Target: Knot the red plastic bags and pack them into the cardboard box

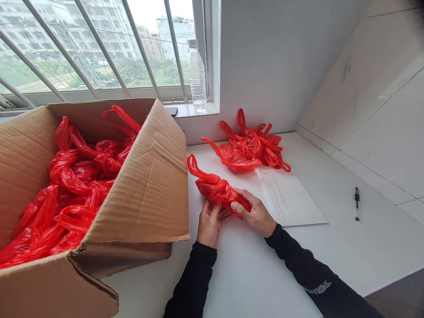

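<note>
Between my two hands is a knotted red plastic bag (217, 189), its handle loop sticking up toward the box. My left hand (209, 224) grips the bag from below and the near side, fingers closed on the plastic. On the right end, my right hand (256, 214) wraps round the same bag with the thumb on top. What the bag contains is hidden. Just behind it lie several more tied red bags (251, 145) in a heap against the wall. To the left, an open cardboard box (155, 176) holds many similar red bags (74, 176).
A white sheet (294, 198) with small printed marks lies right of my hands. Farther right is a black-capped pen (357, 204) on the white table (331, 256). A clear water bottle (198, 77) and a dark flat object (172, 111) rest on the sill by the barred window.
</note>
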Motion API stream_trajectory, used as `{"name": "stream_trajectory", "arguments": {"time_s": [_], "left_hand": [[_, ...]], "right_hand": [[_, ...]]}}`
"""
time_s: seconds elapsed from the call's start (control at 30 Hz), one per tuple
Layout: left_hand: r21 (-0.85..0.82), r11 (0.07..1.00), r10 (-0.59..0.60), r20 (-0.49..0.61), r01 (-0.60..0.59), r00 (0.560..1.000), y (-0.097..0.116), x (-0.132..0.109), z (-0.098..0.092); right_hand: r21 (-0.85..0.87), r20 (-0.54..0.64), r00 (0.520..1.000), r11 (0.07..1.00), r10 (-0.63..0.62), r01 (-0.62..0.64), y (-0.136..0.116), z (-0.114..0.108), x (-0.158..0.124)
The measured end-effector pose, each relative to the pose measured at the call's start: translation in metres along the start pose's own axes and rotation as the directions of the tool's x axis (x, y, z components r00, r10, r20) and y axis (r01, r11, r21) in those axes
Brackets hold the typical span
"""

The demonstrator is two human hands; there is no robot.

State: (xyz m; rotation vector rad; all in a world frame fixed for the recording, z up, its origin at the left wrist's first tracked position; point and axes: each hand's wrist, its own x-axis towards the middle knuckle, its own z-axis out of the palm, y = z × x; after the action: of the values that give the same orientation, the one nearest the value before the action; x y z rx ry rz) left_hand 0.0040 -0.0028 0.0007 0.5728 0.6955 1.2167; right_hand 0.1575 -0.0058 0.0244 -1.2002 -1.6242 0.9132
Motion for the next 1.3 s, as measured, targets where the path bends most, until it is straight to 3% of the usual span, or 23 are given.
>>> {"name": "stream_trajectory", "arguments": {"time_s": [0.17, 0.47, 0.63, 1.03, 1.3], "left_hand": [[-0.022, 1.000, -0.004, -0.015, 0.003, 1.000, 0.0025, 0.0001, 0.0012], [-0.014, 1.000, -0.028, 0.052, 0.028, 0.998, 0.0057, -0.0034, 0.0022], [-0.013, 1.000, -0.025, 0.056, 0.026, 0.998, 0.0050, -0.0031, 0.0020], [-0.029, 0.998, -0.048, 0.073, 0.050, 0.996, 0.0065, -0.0042, 0.0018], [-0.047, 0.997, -0.060, 0.041, 0.062, 0.997, 0.0077, -0.0023, 0.0027]], "right_hand": [[0.052, 0.057, 0.998, 0.999, -0.001, -0.002, -0.0010, -0.0004, 0.0002], [0.192, -0.055, 0.993, 0.977, 0.102, -0.089, 0.0052, 0.0024, 0.0019], [0.238, -0.014, 0.994, 0.966, 0.106, -0.100, 0.0065, 0.0002, 0.0018], [0.228, -0.027, 0.991, 0.966, 0.128, -0.119, 0.0024, 0.0011, 0.0021], [0.164, -0.008, 1.000, 0.986, 0.022, -0.021, -0.0010, -0.0009, -0.0017]]}}
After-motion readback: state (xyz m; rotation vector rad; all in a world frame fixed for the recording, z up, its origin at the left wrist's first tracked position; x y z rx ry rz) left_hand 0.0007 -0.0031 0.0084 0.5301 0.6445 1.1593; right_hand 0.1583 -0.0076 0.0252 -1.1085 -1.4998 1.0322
